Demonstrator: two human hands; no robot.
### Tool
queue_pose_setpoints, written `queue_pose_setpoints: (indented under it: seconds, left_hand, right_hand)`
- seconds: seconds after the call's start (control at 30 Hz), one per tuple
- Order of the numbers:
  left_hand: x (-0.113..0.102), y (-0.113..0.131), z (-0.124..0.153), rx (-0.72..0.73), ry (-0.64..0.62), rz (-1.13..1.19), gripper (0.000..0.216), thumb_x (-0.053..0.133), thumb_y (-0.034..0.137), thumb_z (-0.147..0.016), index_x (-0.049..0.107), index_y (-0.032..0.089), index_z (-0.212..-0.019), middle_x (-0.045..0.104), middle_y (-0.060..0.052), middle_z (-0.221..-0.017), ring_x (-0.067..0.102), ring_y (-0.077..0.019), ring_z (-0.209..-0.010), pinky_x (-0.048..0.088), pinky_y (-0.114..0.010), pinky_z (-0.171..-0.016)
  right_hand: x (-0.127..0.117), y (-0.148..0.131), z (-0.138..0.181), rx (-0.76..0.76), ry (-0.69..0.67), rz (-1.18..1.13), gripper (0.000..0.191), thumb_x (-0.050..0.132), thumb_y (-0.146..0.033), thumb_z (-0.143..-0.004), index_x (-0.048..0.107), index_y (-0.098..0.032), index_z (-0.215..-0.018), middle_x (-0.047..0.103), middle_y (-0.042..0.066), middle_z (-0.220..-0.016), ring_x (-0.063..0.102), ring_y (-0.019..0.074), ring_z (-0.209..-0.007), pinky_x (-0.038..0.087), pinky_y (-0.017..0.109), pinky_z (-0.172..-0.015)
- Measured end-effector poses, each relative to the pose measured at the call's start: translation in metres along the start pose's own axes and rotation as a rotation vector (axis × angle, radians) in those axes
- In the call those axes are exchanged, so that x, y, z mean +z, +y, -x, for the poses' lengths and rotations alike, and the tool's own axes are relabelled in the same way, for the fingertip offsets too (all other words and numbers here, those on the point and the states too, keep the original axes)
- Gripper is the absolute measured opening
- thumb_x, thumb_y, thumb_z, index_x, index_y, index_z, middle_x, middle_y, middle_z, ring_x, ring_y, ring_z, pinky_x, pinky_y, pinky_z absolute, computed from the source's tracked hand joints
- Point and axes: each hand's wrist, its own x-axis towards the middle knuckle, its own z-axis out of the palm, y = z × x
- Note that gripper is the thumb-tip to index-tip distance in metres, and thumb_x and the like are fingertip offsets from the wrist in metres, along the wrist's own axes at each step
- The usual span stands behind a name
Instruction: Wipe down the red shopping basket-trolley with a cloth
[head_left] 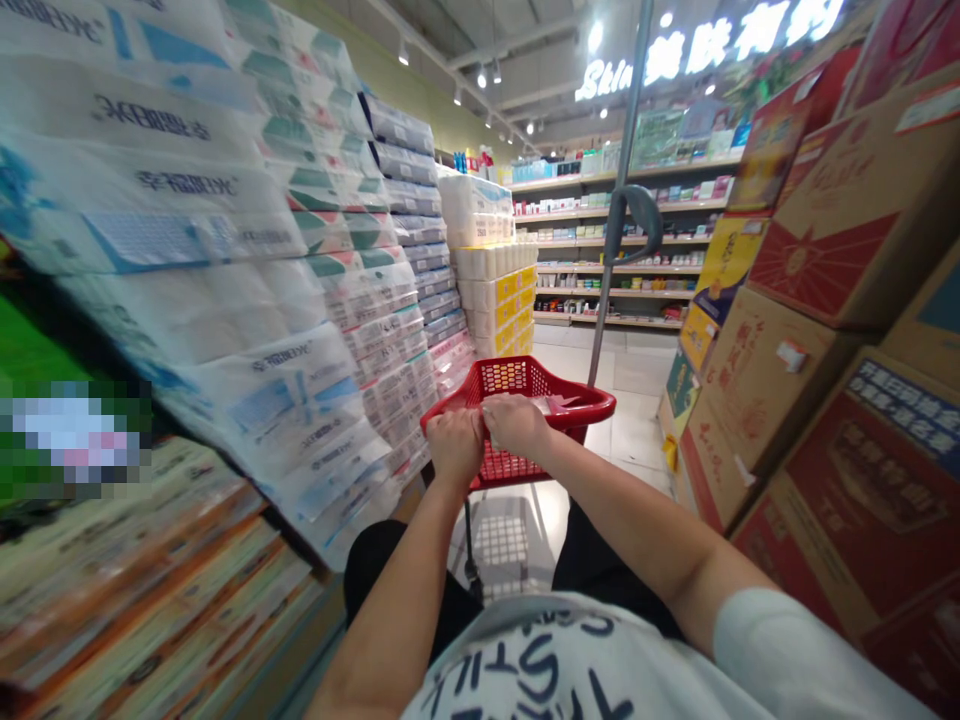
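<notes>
In front of my body is a red plastic shopping cart with a perforated basket. My left hand is closed around the near rim of the cart, left of its middle. Close beside it, my right hand also wraps over the same rim. A small pinkish item lies inside the basket, too small to make out. From the cart's right side rises a tall grey pole with a dark grey curved hook on it.
Stacked packs of tissue paper line the left side. Cardboard cartons are piled along the right. Between them a white tiled floor leads to shelves of small boxed goods. Low at left lie stacked orange-edged packs.
</notes>
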Motion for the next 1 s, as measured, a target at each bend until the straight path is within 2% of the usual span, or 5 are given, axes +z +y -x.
queue_pose_setpoints:
  seconds: [0.23, 0.5, 0.7, 0.9, 1.0]
  left_hand:
    - [0.002, 0.002, 0.001, 0.000, 0.020, 0.006, 0.032, 0.030, 0.027, -0.097, 0.057, 0.020, -0.082, 0.063, -0.007, -0.082, 0.051, -0.0225, -0.080, 0.025, -0.039, -0.077]
    - [0.004, 0.001, -0.001, -0.007, 0.023, 0.001, 0.032, 0.030, 0.026, -0.097, 0.058, 0.020, -0.082, 0.063, -0.006, -0.083, 0.050, -0.0221, -0.081, 0.025, -0.039, -0.078]
    - [0.004, 0.001, 0.001, 0.003, 0.028, 0.009, 0.031, 0.031, 0.027, -0.097, 0.057, 0.020, -0.081, 0.063, -0.006, -0.082, 0.051, -0.0219, -0.081, 0.025, -0.039, -0.078]
    - [0.004, 0.001, 0.000, -0.002, 0.040, -0.022, 0.031, 0.029, 0.026, -0.097, 0.055, 0.020, -0.081, 0.063, -0.006, -0.081, 0.051, -0.0222, -0.081, 0.025, -0.040, -0.076]
    - [0.004, 0.002, 0.001, 0.000, 0.046, -0.028, 0.032, 0.029, 0.026, -0.098, 0.055, 0.020, -0.081, 0.063, -0.006, -0.081, 0.051, -0.0222, -0.080, 0.025, -0.040, -0.076]
  right_hand:
    - [0.013, -0.003, 0.018, -0.002, 0.247, -0.001, 0.027, 0.043, -0.023, -0.092, 0.061, -0.013, -0.109, 0.064, 0.013, -0.115, 0.054, 0.0240, -0.114, 0.039, 0.037, -0.099]
    - [-0.001, -0.002, 0.008, 0.269, 0.136, -0.024, 0.024, 0.044, -0.029, -0.093, 0.064, -0.019, -0.085, 0.069, 0.007, -0.087, 0.063, 0.0215, -0.084, 0.043, 0.036, -0.083]
    - [0.014, -0.004, 0.033, -0.001, 0.291, -0.013, 0.035, 0.047, -0.025, -0.091, 0.056, -0.016, -0.123, 0.059, 0.013, -0.126, 0.048, 0.0260, -0.122, 0.035, 0.040, -0.100]
    - [-0.006, 0.008, 0.013, 0.195, 0.094, -0.068, 0.028, 0.039, -0.026, -0.096, 0.065, -0.019, -0.089, 0.071, 0.007, -0.092, 0.065, 0.0203, -0.087, 0.045, 0.035, -0.082]
    - [-0.003, 0.005, 0.016, 0.242, 0.160, -0.046, 0.028, 0.039, -0.027, -0.096, 0.065, -0.019, -0.091, 0.071, 0.007, -0.094, 0.064, 0.0221, -0.090, 0.042, 0.039, -0.090]
